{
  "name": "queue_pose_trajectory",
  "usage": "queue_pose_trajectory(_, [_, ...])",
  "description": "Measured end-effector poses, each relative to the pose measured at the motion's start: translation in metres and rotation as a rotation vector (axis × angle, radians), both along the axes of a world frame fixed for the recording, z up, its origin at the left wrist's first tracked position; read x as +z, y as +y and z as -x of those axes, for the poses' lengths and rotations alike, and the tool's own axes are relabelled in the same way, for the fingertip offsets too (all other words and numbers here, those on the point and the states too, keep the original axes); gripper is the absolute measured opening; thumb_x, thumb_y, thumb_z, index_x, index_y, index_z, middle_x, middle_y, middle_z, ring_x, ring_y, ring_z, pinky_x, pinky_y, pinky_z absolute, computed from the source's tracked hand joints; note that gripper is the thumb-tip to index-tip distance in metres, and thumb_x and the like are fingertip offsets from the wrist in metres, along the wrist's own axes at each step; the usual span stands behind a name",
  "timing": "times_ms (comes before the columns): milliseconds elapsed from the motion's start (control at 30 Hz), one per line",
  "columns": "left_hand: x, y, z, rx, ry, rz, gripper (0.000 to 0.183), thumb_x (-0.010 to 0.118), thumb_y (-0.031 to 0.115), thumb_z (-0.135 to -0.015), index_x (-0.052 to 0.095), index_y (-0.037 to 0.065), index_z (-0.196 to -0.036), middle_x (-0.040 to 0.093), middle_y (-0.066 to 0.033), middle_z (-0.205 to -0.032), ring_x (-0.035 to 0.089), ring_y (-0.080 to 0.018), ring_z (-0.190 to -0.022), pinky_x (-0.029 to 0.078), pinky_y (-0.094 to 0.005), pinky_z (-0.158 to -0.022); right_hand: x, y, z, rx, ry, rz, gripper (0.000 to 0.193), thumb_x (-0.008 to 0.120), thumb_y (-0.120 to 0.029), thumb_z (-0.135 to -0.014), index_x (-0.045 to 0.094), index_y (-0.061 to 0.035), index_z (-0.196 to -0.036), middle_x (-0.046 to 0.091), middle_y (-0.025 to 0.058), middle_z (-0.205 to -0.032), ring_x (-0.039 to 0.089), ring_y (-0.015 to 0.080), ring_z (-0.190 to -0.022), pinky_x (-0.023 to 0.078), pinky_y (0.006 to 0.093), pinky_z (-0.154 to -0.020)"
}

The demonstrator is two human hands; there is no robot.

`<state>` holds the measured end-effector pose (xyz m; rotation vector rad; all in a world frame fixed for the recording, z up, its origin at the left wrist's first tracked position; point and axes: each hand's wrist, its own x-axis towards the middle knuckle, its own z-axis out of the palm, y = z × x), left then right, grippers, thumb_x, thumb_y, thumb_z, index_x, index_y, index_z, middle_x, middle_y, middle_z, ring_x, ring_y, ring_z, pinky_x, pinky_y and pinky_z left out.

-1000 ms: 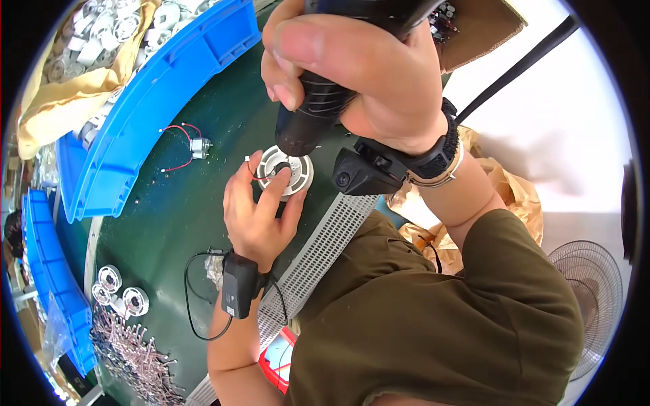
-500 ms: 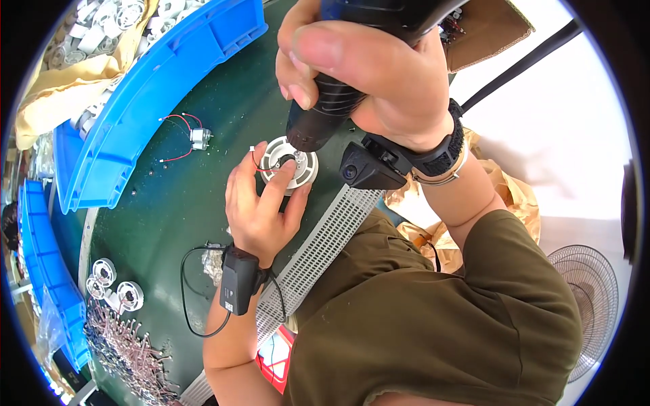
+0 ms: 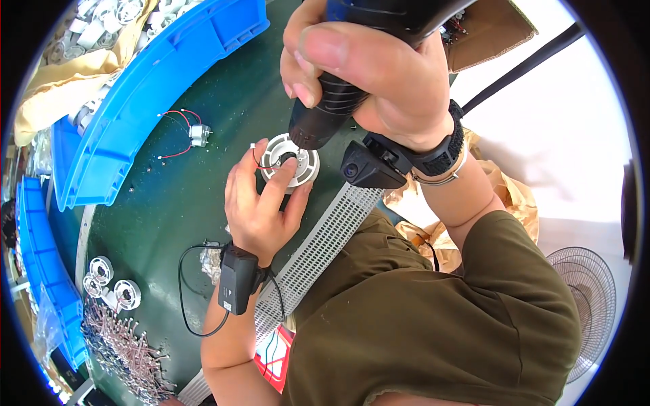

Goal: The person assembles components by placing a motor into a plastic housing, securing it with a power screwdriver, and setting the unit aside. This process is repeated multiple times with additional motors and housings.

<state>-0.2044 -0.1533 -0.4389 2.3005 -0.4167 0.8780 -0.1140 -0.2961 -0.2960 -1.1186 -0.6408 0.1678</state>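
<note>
On the green table, my left hand [image 3: 261, 196] grips a round white plastic housing [image 3: 308, 172] by its near edge, with the index finger pressed at its centre. A red wire with a small white plug sticks out between fingers and housing. My right hand [image 3: 379, 74] is wrapped around a black power screwdriver [image 3: 325, 108], held nose down over the housing's upper right part. The tool's tip is too small to make out clearly. Left of the housing lies a small silver motor [image 3: 199, 135] with red leads.
A large blue bin [image 3: 149, 88] holding white plastic parts stands at the upper left. Nearer left are several white housings [image 3: 126, 295] and a pile of wired parts [image 3: 125, 348]. A perforated white strip [image 3: 325, 233] edges the table; a cardboard box [image 3: 491, 34] is at the upper right.
The screwdriver and right hand have shifted very slightly right. Both hands otherwise keep the same hold, and the housing stays in place.
</note>
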Motion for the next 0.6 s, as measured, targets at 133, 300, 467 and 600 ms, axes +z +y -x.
queue_pose_trajectory(133, [0.001,0.000,0.001,0.008,0.001,-0.016,0.038,0.076,0.011,-0.062,0.063,0.007,-0.098,0.055,-0.0232,-0.111,0.057,-0.0354,-0.090,0.048,-0.0404,-0.074,0.000,0.001,-0.012,-0.102,-0.442,0.152,0.040,0.068,0.005,-0.067,0.052,0.0032,-0.104,0.060,0.0024,-0.075,0.055,0.0075,-0.065,0.043,0.0217,-0.058])
queue_pose_trajectory(300, [-0.001,0.001,0.000,0.002,0.004,-0.020,0.038,0.076,0.012,-0.062,0.063,0.007,-0.098,0.055,-0.0233,-0.110,0.057,-0.0364,-0.090,0.047,-0.0414,-0.074,0.003,0.005,-0.010,0.149,0.022,0.032,0.030,0.071,-0.003,-0.066,0.056,0.0000,-0.092,0.060,0.0013,-0.071,0.054,0.0071,-0.062,0.044,0.0231,-0.059])
queue_pose_trajectory(467, [0.002,0.000,-0.002,0.018,-0.002,-0.037,0.038,0.076,0.012,-0.062,0.063,0.007,-0.098,0.055,-0.0232,-0.109,0.056,-0.0370,-0.089,0.047,-0.0420,-0.074,0.013,0.010,-0.004,-0.298,-0.966,0.675,0.018,0.070,-0.006,-0.069,0.058,-0.0016,-0.081,0.061,0.0020,-0.068,0.054,0.0079,-0.059,0.044,0.0224,-0.058])
queue_pose_trajectory(600, [0.004,-0.001,-0.003,0.020,-0.018,-0.046,0.038,0.076,0.012,-0.062,0.063,0.007,-0.098,0.055,-0.0224,-0.109,0.056,-0.0371,-0.089,0.046,-0.0433,-0.075,0.007,0.008,-0.009,-0.264,-1.021,0.612,0.015,0.069,-0.006,-0.070,0.058,-0.0014,-0.079,0.060,0.0025,-0.067,0.054,0.0084,-0.058,0.043,0.0224,-0.056])
